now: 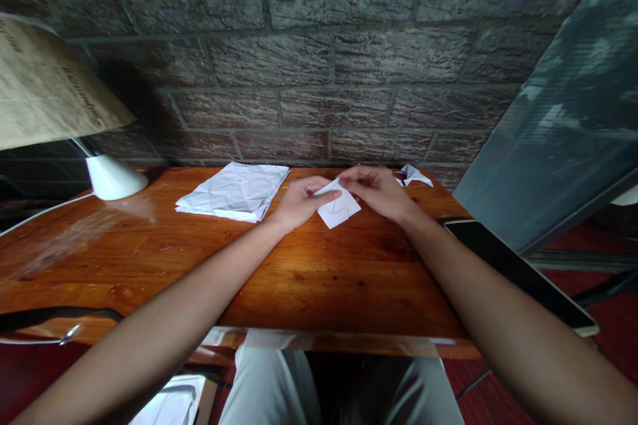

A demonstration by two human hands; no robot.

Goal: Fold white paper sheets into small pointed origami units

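Observation:
A small folded piece of white paper (336,212), with crease lines on its face, is held up over the wooden table (299,285). My left hand (304,201) grips its left side, the thumb lying across the front and the other fingers behind; a ring shows on one finger. At the paper's top corner, the fingertips of my right hand (376,189) are pinched together on it. Left of my hands lies a stack of creased white paper sheets (234,191). Just beyond my right hand sits a folded white paper shape (415,174) with pointed corners.
A lamp with a white base (115,178) and a printed shade (54,86) stands at the left. A dark flat tablet-like device (513,272) lies along the right edge. Behind the table rises a brick wall (299,66); a grey translucent panel (553,119) leans at the right.

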